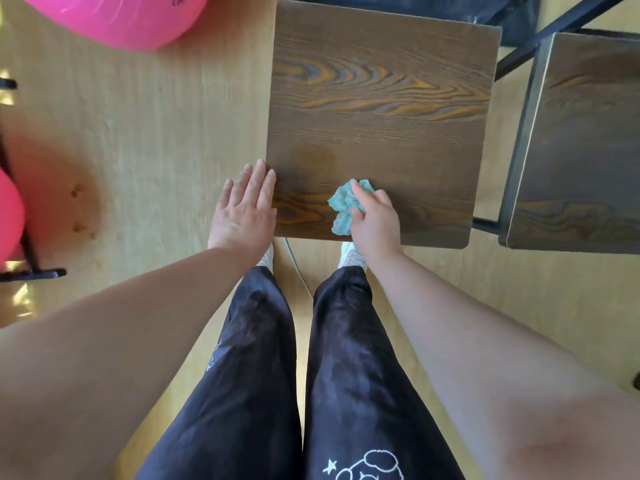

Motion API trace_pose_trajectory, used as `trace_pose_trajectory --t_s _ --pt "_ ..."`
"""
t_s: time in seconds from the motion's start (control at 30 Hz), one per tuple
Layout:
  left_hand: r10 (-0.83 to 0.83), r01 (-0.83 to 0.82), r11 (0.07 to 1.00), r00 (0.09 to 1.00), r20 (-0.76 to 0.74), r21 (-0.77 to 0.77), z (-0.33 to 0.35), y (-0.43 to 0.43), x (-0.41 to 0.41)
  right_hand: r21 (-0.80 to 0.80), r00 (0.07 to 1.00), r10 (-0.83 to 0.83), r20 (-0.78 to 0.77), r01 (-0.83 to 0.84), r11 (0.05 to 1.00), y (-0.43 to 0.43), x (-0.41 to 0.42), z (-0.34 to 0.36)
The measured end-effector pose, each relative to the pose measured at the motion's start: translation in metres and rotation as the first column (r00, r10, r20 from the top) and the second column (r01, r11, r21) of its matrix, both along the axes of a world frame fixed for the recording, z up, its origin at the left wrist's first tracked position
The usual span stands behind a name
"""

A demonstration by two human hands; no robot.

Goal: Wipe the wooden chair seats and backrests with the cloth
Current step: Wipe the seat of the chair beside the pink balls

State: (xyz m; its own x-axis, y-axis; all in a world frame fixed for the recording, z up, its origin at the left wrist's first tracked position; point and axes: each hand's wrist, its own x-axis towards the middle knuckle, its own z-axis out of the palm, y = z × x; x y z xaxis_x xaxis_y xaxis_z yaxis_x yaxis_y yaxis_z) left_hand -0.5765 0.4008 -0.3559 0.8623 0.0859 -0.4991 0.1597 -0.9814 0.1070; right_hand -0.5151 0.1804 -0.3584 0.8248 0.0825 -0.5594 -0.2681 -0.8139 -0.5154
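A dark wooden chair seat (377, 112) with orange grain lies straight ahead of me, seen from above. My right hand (375, 220) presses a crumpled teal cloth (346, 206) onto the seat close to its near edge. A darker damp patch shows on the wood left of the cloth. My left hand (246, 206) lies flat with fingers apart at the seat's near left corner, fingertips touching the edge. A second wooden seat (581, 150) on a black metal frame stands to the right.
Pale wood floor (156, 133) surrounds the chairs. A pink ball (117, 15) sits at the far left, another pink object (8, 216) on a black stand at the left edge. My legs in dark trousers stand below the seat. Black frame bars cross the top right.
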Motion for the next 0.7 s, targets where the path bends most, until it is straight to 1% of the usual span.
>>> trace_pose_trajectory --t_s 0.27,0.43,0.57,0.63,0.7 --pt "0.099 -0.098 0.995 0.995 -0.024 0.031 -0.001 0.050 -0.034 0.045 0.989 0.147 0.030 -0.148 0.988 0.077 -0.020 0.000" --pt "0.193 -0.193 0.981 0.981 -0.018 -0.011 0.000 0.081 -0.054 0.047 0.985 0.165 0.049 -0.167 0.985 0.120 -0.032 -0.003" --pt "0.260 -0.260 0.965 0.966 -0.011 -0.033 -0.002 0.101 -0.067 0.020 0.970 0.231 0.075 -0.233 0.972 0.149 -0.041 -0.005" --pt "0.283 -0.283 0.958 0.959 -0.005 -0.044 -0.004 0.109 -0.072 0.018 0.960 0.274 0.058 -0.275 0.961 0.165 -0.044 -0.007" --pt "0.291 -0.291 0.956 0.957 -0.004 -0.047 -0.006 0.117 -0.077 0.041 0.943 0.332 -0.005 -0.331 0.943 0.184 -0.046 -0.009"
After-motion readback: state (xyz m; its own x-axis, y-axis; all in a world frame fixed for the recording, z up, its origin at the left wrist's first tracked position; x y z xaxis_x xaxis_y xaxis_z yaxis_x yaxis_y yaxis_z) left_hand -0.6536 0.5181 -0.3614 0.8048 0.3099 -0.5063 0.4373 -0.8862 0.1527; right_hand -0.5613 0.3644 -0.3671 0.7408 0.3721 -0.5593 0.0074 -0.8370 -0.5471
